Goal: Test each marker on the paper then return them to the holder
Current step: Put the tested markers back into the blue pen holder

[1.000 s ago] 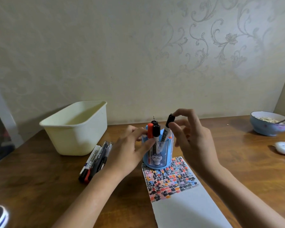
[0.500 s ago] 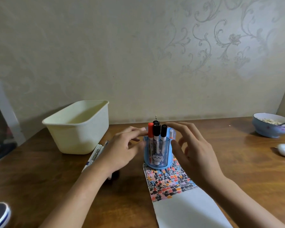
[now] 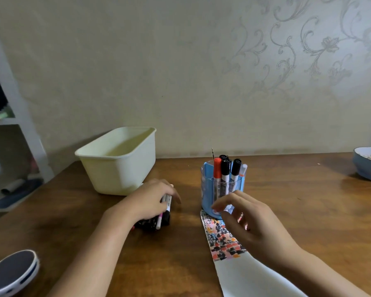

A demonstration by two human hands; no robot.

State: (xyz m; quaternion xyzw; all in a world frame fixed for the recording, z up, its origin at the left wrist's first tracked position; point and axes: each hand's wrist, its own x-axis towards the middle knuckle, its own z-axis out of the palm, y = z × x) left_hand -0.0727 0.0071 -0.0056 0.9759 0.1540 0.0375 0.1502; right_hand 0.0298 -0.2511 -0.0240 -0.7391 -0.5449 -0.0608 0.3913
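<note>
Beside the cream tub (image 3: pixel 118 159), the left hand (image 3: pixel 150 198) curls its fingers around markers (image 3: pixel 165 211) from the loose pile on the bench; the right hand (image 3: pixel 251 219) hovers relaxed and empty before the holder (image 3: pixel 208 189). Next, I judge: lift one, uncap it, stroke the paper (image 3: pixel 244 275).

The left hand (image 3: pixel 150 200) covers most of the loose markers (image 3: pixel 162 215); their count is unclear beneath its fingers. The right hand (image 3: pixel 251 219) is blurred, its fingers hiding the holder's (image 3: pixel 208 189) front.
</note>
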